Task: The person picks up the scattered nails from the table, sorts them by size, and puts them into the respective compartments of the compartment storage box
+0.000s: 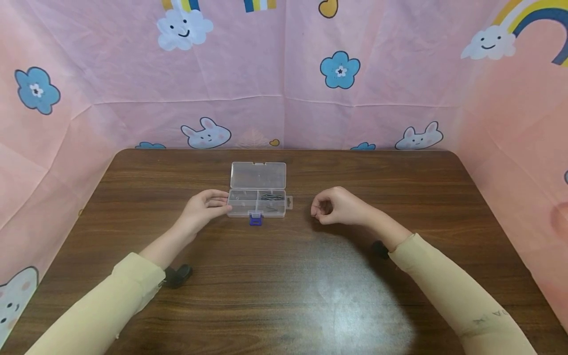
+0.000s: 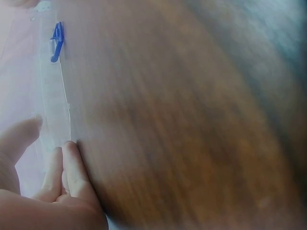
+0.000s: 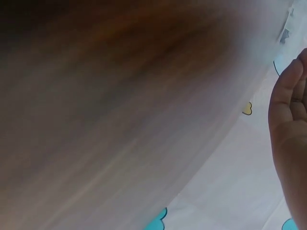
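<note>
A clear plastic compartment box [image 1: 243,215] stands on the table with its lid [image 1: 259,176] raised at the back and its blue latch [image 1: 255,220] hanging down in front. Thin metal pins, like nails [image 1: 272,196], lie in its right compartments. My left hand [image 1: 198,210] touches the box's left end with extended fingers, the thumb at the front corner. To the right of the box, my right hand [image 1: 339,206] is just over the table, thumb and fingers curled together; a small dark thing [image 1: 314,215] shows at the fingertips, its kind unclear.
The brown wooden table [image 1: 284,286] extends around the box on all sides. A hanging tab [image 1: 290,202] juts from the box's right end. Pink printed cloth [image 1: 266,59] rises behind the table and at both sides. A dark object [image 1: 178,276] is by the left sleeve.
</note>
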Demonstrator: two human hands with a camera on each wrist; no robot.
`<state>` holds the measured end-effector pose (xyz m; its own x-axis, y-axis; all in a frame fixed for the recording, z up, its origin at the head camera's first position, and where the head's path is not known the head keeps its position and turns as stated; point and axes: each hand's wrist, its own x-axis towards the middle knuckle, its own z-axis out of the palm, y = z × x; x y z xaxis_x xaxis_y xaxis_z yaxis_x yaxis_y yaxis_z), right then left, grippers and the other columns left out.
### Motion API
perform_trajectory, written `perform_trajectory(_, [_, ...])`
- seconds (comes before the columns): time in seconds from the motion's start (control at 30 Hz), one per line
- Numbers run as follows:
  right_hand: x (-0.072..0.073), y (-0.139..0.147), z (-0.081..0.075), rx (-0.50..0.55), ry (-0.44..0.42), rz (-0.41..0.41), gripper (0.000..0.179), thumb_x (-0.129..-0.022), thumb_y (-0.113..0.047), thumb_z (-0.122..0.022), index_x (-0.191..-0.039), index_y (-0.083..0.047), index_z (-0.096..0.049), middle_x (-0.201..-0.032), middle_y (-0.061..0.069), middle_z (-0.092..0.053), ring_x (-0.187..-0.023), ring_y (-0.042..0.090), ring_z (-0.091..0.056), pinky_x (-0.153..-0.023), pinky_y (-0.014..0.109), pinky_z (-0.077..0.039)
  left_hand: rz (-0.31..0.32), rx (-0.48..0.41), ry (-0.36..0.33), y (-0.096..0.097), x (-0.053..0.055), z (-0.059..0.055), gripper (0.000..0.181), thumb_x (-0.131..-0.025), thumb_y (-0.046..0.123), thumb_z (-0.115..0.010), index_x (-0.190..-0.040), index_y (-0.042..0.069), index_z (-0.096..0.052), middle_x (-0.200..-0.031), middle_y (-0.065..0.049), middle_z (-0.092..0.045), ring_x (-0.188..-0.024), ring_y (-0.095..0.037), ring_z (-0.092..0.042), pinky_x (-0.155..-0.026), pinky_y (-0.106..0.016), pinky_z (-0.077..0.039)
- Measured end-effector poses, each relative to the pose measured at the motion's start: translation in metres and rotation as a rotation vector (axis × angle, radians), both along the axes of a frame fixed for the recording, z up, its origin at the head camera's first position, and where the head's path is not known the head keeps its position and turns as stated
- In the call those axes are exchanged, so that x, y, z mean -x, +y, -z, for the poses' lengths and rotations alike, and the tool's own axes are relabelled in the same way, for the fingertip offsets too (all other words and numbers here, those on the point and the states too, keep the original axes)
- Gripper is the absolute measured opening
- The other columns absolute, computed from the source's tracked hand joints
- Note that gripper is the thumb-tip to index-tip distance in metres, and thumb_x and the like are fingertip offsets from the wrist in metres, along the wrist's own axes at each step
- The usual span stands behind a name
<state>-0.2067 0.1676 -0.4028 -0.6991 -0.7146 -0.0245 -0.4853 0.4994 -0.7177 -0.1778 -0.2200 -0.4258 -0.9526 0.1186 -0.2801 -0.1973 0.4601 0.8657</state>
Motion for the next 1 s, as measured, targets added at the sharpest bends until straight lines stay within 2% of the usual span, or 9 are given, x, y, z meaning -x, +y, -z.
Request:
perform_trajectory(0.4, [0.012, -0.034, 0.001, -0.011, 0.097, -0.047, 0.014, -0.084, 0.003, -0.07, -0.091, -0.008, -0.076, -0.086, 0.003, -0.075, -0.078, 0.007, -0.064, -0.071, 0.022, -0.056, -0.002, -0.003, -0.001, 0.001, -0.001, 0.0, 0.055, -0.103, 0.024, -0.072, -0.15, 0.0, -0.053, -0.148, -0.024, -0.06, -0.138, -0.036, -0.058, -0.112, -0.042, -0.049])
perform_trajectory(0.77, [0.022, -0.066, 0.001, 0.03, 0.122, -0.05, 0.011, -0.086, 0.002, -0.07, -0.092, -0.006, -0.076, -0.087, 0.003, -0.076, -0.078, 0.009, -0.064, -0.072, 0.021, -0.056, -0.003, -0.002, -0.001, 0.0, 0.0, 0.0, 0.056, -0.103, 0.024, -0.072, -0.15, 0.0, -0.053, -0.148, -0.025, -0.06, -0.138, -0.036, -0.058, -0.115, -0.047, -0.048])
perform_trajectory(1.0, [0.028, -0.086, -0.001, 0.02, 0.147, -0.068, 0.012, -0.088, 0.001, -0.069, -0.093, -0.005, -0.077, -0.089, 0.004, -0.078, -0.08, 0.009, -0.066, -0.074, 0.019, -0.056, 0.0, -0.002, 0.008, 0.0, 0.0, 0.0, 0.055, -0.103, 0.024, -0.073, -0.149, 0.0, -0.054, -0.147, -0.024, -0.061, -0.137, -0.036, -0.06, -0.112, -0.042, -0.05])
